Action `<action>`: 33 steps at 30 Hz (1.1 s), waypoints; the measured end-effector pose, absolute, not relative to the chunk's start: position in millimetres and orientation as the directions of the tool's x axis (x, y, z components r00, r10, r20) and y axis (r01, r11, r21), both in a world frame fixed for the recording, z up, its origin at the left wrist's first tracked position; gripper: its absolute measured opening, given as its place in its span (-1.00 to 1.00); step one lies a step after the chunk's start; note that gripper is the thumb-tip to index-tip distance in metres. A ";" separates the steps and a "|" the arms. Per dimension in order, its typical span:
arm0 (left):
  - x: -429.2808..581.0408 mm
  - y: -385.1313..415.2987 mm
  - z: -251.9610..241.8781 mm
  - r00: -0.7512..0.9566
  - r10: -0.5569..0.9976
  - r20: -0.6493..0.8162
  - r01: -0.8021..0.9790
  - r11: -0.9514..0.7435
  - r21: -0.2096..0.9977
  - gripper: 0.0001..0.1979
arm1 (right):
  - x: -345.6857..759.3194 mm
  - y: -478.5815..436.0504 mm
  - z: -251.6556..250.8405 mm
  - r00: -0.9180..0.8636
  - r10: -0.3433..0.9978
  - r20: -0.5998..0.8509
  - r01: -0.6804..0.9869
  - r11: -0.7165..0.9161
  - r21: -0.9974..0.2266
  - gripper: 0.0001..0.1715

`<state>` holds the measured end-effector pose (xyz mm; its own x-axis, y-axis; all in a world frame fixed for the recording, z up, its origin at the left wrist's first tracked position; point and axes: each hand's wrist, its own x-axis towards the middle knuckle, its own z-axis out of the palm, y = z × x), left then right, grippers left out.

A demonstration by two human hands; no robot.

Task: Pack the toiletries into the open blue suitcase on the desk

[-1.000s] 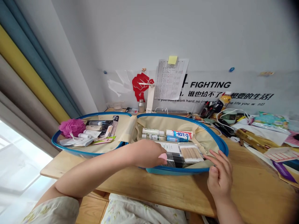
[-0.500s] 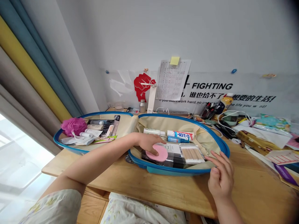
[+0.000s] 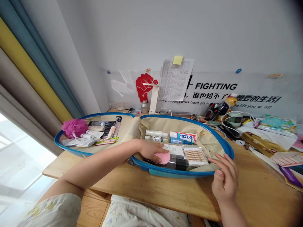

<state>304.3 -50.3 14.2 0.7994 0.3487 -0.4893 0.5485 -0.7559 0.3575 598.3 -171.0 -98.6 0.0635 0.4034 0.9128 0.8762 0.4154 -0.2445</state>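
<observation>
My left hand (image 3: 150,149) reaches into the right half of an open blue-rimmed case (image 3: 181,118), thumb and fingers on a round pink sponge (image 3: 164,158). The hand covers the sponge's left part. Beneath it lies a dark pack in clear plastic (image 3: 178,164), beside a white box (image 3: 174,150) and a bag of cotton swabs (image 3: 195,157). Behind these are a toothpaste tube (image 3: 183,136), a blue tube (image 3: 181,141) and small bottles (image 3: 156,139). My right hand (image 3: 224,178) rests at the case's front right rim, fingers stretched apart over the edge.
In the case's left half lie a pink bath puff (image 3: 74,128), white tubes (image 3: 87,136) and flat packs. Along the wall stand a lamp (image 3: 153,99) and a small bottle (image 3: 144,107). Pens, cables and packets crowd the right side of the wooden table (image 3: 255,192).
My left hand has shifted slightly down and left on the sponge, covering more of its left side. A clear bottle behind it shows more. My right hand stays at the rim.
</observation>
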 end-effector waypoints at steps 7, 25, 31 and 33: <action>309.9 -69.4 21.3 0.738 0.442 -0.510 0.626 -0.732 0.271 -0.23 | 598.2 -170.9 -97.5 0.073 0.406 0.911 0.874 0.414 -0.254 -0.56; 229.8 -74.5 64.2 0.625 0.770 -0.128 0.778 -0.600 0.188 -0.52 | 597.8 -171.0 -96.4 0.032 0.395 0.918 0.885 0.416 -0.210 -0.56; 136.6 -58.4 45.8 0.256 0.922 -0.291 0.940 -0.307 -0.146 -0.61 | 599.0 -171.3 -95.8 0.037 0.402 0.915 0.895 0.394 -0.209 -0.55; 118.3 -55.7 32.2 0.213 0.926 -0.312 0.943 -0.278 -0.183 -0.60 | 598.7 -171.4 -95.3 0.037 0.409 0.912 0.897 0.388 -0.210 -0.55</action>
